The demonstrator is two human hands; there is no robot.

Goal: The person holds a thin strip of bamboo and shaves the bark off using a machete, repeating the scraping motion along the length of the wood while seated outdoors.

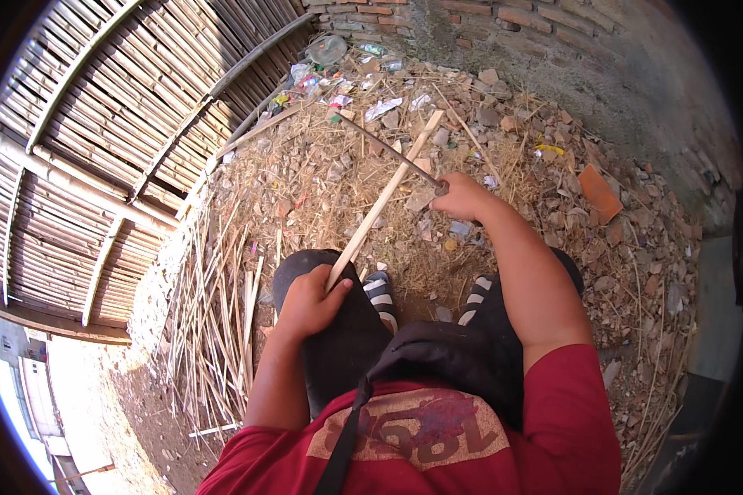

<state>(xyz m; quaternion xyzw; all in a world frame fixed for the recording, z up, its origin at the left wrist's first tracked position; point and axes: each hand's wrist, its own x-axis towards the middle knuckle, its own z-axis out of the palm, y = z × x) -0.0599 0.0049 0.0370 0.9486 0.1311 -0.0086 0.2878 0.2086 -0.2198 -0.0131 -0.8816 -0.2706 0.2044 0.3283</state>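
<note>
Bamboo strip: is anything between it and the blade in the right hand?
Nothing visible. The left hand grips the near end of the bamboo strip on the knee. The blade held by the right hand already crosses the strip near its far end; whether they touch is unclear.

Between the left hand [309,301] and the right hand [462,196] the way is crossed by the bamboo strip [380,206] and the dark blade [392,153], which meet near the far end. Near, the knees [338,330] and sandalled feet [380,293] fill the ground. To the left, a heap of split bamboo slats [219,330] and the woven bamboo wall [99,157] close that side. Far and right, brick rubble [553,165] and a brick wall [504,21] hem in the straw-littered ground [322,181], which lies lower and more open.
</note>
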